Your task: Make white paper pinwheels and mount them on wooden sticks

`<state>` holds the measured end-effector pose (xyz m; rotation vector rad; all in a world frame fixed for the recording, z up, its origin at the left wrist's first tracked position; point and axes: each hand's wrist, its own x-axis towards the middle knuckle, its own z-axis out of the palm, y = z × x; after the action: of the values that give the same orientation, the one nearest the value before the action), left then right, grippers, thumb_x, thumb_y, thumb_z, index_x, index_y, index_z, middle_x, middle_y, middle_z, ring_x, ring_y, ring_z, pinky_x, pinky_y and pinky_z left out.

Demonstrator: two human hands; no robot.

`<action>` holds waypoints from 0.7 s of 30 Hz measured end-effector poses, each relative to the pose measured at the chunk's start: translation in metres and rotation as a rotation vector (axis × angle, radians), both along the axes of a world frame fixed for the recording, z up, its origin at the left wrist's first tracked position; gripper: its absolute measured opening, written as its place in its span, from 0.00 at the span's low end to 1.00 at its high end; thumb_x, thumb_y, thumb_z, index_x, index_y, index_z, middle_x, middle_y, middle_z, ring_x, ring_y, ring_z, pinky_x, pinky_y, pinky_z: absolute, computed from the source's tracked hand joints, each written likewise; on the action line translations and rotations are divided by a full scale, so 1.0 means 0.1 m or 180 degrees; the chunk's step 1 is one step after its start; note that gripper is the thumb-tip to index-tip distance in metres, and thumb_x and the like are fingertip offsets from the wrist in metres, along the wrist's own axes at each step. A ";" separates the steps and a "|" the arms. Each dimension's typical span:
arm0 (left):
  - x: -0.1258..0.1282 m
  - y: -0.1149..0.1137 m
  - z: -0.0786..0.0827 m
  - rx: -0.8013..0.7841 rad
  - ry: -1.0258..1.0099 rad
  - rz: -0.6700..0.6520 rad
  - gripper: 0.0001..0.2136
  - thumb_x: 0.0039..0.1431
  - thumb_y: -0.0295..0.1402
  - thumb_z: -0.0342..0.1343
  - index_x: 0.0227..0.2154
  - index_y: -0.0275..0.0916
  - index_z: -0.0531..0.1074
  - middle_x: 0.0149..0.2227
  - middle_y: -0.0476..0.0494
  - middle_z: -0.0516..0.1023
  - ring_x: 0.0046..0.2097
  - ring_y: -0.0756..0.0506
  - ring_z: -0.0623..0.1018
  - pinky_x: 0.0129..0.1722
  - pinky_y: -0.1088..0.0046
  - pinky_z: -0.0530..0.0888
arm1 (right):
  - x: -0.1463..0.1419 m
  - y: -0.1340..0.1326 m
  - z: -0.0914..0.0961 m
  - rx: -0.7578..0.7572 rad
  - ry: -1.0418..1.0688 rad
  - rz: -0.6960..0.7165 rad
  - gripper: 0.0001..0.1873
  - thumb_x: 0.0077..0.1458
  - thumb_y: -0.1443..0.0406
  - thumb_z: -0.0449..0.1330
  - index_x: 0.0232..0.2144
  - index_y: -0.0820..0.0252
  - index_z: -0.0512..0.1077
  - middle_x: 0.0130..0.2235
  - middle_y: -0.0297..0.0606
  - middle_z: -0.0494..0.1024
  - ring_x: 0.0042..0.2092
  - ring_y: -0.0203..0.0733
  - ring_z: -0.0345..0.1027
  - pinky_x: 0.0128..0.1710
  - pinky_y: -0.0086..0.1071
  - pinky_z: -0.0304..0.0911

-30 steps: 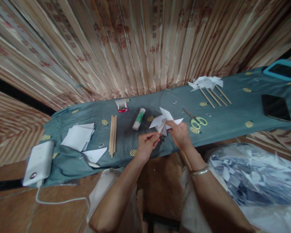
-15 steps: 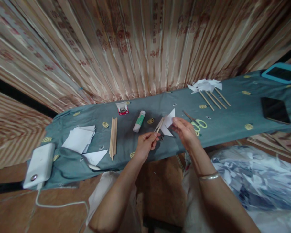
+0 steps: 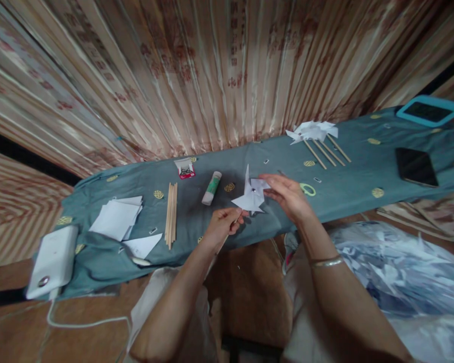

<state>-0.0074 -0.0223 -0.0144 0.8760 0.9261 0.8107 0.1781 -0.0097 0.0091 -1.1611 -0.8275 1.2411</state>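
Note:
A white paper pinwheel (image 3: 251,195) faces me above the cloth, a shiny pin head at its centre. My left hand (image 3: 224,226) is closed around its thin wooden stick (image 3: 222,245), which slants down past my wrist. At the pinwheel's right side is my right hand (image 3: 289,197), fingers stretched out and touching the edge of a blade. It grips nothing that I can see. Behind that hand lie scissors with a green handle (image 3: 308,189), mostly covered. A glue stick (image 3: 212,188) lies to the left of the pinwheel.
Wooden sticks (image 3: 171,214), white paper sheets (image 3: 115,218) and a small red box of pins (image 3: 185,169) lie on the left. Several finished pinwheels (image 3: 313,132) rest at the back right, near a phone (image 3: 416,166) and a blue-framed tablet (image 3: 429,111). A white power bank (image 3: 53,259) has a cable.
The pinwheel has turned to face me, and its stick now points down toward my lap. My right fingers have loosened from a pinch on the paper and straightened.

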 end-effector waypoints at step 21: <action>0.03 0.00 -0.06 0.0319 0.0302 0.0153 0.21 0.42 0.50 0.64 0.25 0.33 0.77 0.20 0.50 0.69 0.17 0.58 0.58 0.16 0.78 0.48 | -0.15 -0.01 -0.07 -0.0142 -0.0260 -0.0238 0.17 0.26 0.60 0.74 0.21 0.60 0.74 0.20 0.26 0.74 0.22 0.31 0.61 0.25 0.27 0.57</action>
<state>-0.0047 -0.0222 -0.0206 0.9893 0.9994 0.8689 0.1630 -0.0109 0.0025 -1.2746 -0.8131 1.1620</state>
